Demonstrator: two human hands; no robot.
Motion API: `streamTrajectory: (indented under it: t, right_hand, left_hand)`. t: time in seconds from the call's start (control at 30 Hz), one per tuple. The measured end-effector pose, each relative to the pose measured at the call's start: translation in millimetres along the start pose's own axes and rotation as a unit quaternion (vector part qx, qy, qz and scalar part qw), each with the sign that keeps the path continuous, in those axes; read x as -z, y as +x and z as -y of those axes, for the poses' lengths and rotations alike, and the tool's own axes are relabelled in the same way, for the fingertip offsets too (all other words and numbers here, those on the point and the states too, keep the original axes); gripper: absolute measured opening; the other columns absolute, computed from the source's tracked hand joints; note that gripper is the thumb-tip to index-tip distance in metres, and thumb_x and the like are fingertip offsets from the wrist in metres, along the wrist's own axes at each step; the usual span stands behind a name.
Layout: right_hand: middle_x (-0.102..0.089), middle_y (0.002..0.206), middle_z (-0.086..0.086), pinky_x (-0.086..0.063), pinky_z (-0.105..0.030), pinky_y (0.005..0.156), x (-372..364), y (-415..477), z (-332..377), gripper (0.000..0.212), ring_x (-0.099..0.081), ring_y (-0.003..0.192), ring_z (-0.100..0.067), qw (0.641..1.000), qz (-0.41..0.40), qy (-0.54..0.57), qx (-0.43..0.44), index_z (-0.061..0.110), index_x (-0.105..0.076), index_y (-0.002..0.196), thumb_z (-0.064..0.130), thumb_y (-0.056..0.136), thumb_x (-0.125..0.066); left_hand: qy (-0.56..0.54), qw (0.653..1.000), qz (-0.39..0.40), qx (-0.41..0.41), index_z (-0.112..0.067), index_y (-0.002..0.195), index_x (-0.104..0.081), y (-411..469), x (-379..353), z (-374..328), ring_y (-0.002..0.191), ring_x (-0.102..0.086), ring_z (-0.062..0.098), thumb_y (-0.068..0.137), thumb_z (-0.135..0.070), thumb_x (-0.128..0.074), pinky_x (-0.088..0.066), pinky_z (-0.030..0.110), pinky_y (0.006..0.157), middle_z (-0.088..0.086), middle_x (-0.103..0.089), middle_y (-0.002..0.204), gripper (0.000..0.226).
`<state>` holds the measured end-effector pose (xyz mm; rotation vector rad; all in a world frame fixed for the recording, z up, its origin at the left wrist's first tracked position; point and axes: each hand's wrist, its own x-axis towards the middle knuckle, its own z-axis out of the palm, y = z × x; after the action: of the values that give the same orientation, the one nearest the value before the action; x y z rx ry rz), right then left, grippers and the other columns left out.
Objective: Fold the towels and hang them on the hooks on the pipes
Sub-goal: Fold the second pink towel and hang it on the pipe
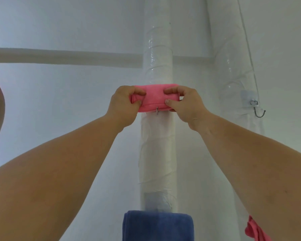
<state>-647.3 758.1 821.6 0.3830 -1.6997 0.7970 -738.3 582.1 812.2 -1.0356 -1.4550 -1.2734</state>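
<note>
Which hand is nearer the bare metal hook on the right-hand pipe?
Right. The right hand grips one end of the pink towel, left of the hook; the left hand grips the other end, farther left.

A pink towel (155,96), folded into a narrow band, lies level across the wrapped white middle pipe (157,58), with its ends pinched by the left hand (123,105) and the right hand (186,105). A metal hook tip (157,110) pokes out under the towel's lower edge. A folded blue towel (156,226) shows lower in front of that pipe, and the right pipe (233,66) carries a second hook (258,110).
</note>
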Motion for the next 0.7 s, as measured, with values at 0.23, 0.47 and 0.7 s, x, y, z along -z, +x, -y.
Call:
streamTrajectory:
  t: [0.23, 0.47, 0.7]
  right_hand:
    - [-0.061, 0.093, 0.014, -0.057, -0.035, 0.086, -3, 1, -9, 0.03, -0.062, 0.083, -0.019, 0.999, -0.025, -0.034, 0.013, 0.03, -0.071, 0.095, 0.003, 0.082, -0.073]
    - [-0.061, 0.091, 0.009, -0.062, -0.035, 0.075, 9, -23, -9, 0.028, -0.065, 0.072, -0.022, 1.0, -0.005, -0.001, -0.025, 0.023, -0.072, 0.097, -0.002, 0.084, -0.071]
    - [-0.06, 0.096, 0.0, -0.063, -0.044, 0.079, -2, -34, -18, 0.024, -0.065, 0.086, -0.022, 0.992, -0.017, 0.079, -0.094, 0.016, -0.07, 0.098, -0.004, 0.085, -0.07]
  left_hand:
    - [-0.021, 1.0, -0.017, 0.014, -0.029, 0.097, -0.069, 2, -13, 10, 0.105, -0.055, 0.013, 0.088, 0.0, -0.066, -0.048, 0.026, 0.092, -0.009, -0.056, 0.117, 0.031]
    - [-0.064, 0.997, 0.015, 0.029, -0.036, 0.095, -0.073, -11, -8, 15, 0.098, -0.06, 0.016, 0.086, -0.002, -0.07, -0.054, 0.028, 0.087, -0.01, -0.062, 0.117, 0.035]
    - [-0.107, 0.991, 0.0, 0.076, -0.029, 0.096, -0.072, -22, -21, 20, 0.074, -0.056, 0.009, 0.089, -0.001, -0.066, -0.046, 0.014, 0.062, -0.003, -0.064, 0.106, 0.03]
